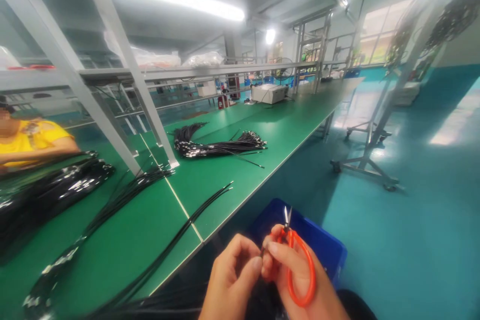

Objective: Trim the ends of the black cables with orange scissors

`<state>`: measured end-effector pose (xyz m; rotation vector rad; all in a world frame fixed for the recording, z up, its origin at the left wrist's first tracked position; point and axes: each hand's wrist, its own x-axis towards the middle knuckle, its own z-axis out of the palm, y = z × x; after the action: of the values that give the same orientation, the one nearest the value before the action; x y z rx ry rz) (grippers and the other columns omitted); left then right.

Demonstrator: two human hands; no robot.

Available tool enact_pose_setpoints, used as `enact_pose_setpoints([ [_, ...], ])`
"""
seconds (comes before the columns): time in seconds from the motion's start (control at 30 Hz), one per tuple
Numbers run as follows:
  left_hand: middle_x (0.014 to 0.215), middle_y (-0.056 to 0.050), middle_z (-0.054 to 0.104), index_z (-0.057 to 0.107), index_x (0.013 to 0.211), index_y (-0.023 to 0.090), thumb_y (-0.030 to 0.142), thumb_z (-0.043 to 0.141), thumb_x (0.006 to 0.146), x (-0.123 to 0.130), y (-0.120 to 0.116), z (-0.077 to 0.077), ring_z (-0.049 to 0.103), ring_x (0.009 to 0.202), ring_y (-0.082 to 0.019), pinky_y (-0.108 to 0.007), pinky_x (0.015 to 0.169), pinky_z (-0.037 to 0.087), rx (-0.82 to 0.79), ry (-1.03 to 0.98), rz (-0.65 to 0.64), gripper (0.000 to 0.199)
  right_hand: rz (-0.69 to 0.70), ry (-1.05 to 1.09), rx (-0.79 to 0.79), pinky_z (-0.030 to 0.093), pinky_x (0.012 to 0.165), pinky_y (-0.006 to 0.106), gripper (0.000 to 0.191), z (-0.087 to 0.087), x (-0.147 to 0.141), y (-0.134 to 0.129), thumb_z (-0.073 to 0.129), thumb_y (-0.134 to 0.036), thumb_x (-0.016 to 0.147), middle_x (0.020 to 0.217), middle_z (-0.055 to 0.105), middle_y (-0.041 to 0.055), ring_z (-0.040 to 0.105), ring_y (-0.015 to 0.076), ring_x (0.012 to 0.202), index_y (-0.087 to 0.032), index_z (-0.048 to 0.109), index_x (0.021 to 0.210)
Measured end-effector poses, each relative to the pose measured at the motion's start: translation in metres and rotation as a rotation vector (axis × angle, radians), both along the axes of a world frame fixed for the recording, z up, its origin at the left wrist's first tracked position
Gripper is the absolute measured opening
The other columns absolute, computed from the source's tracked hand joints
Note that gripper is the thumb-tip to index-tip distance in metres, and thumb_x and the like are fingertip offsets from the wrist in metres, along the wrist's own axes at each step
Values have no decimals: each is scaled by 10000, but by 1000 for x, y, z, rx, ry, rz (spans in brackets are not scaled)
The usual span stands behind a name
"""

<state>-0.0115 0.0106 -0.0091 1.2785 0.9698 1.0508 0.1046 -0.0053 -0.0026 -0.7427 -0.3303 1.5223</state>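
Over the blue bin, my hands meet with their fingertips close together. My left hand (234, 272) is closed in a pinch on a thin dark piece, seemingly the end of a black cable (262, 251), mostly hidden by the fingers. Orange-red handled scissors (312, 275) hang in my right hand (285, 255), one handle loop around the outside of the hand, the blades pointing up and slightly apart. The right thumb and fingers also pinch beside the cable end. A few loose black cables (180, 232) lie across the table edge, left of my hands.
On the green table (240, 180) lie a folded cable bundle (213, 150), a long bundle (112, 205) and a dark heap (56, 190). A person in yellow (37, 137) sits at left. Below is a blue bin (330, 245); grey posts (144, 95) and a wheeled rack (369, 160) stand nearby.
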Motion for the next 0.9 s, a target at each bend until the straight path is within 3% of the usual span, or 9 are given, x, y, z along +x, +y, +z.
enact_pose_setpoints([
  [0.1, 621, 24, 560, 548, 810, 194, 467, 616, 788, 5, -1, 0, 496, 549, -117, -221, 533, 418, 1, -125, 17, 282, 0, 25, -71, 458, 557, 232, 220, -3, -8, -1, 768, -206, 638, 636, 635, -5, 566, 132, 565, -194, 628, 807],
  [0.23, 646, 17, 551, 568, 703, 182, 317, 674, 768, 3, 3, 4, 526, 555, -118, -231, 531, 440, 83, -40, 76, 183, -13, -16, -14, 432, 523, 228, 227, -3, -14, 2, 792, -194, 584, 616, 583, -33, 511, 121, 539, -219, 610, 719],
  [0.4, 587, 1, 614, 613, 664, 152, 249, 684, 752, -4, 10, 11, 576, 505, -123, -236, 512, 462, -41, -227, -84, 149, 71, -8, 24, 450, 563, 250, 163, -2, -5, 2, 759, -222, 615, 637, 586, -11, 514, 136, 573, -204, 634, 718],
  [0.6, 563, 27, 586, 573, 736, 168, 298, 657, 786, 0, 6, 11, 562, 504, -106, -215, 510, 445, -156, -333, -37, 163, 179, 73, -27, 459, 592, 268, 151, 2, -2, 2, 749, -235, 618, 590, 576, -3, 508, 146, 591, -188, 663, 733],
  [0.77, 636, 13, 600, 539, 712, 177, 292, 666, 757, 1, 10, 7, 554, 496, -106, -218, 491, 435, -91, -251, -41, 177, 154, 167, 8, 420, 514, 251, 124, 0, -5, 8, 761, -229, 575, 507, 526, -26, 466, 139, 537, -209, 655, 637],
  [0.83, 615, 24, 562, 535, 691, 187, 291, 625, 764, -1, 11, 7, 537, 501, -114, -226, 490, 434, -61, -164, 47, 156, 139, 187, -33, 432, 533, 241, 132, -1, -4, 10, 771, -202, 571, 554, 553, -19, 477, 126, 547, -203, 667, 652],
  [0.9, 626, 18, 555, 575, 736, 200, 276, 580, 778, -5, 10, 8, 541, 545, -137, -242, 523, 447, 68, 24, 208, 86, 111, 206, -97, 445, 544, 233, 172, -3, -3, 11, 788, -167, 555, 600, 574, -15, 490, 116, 558, -197, 680, 686],
])
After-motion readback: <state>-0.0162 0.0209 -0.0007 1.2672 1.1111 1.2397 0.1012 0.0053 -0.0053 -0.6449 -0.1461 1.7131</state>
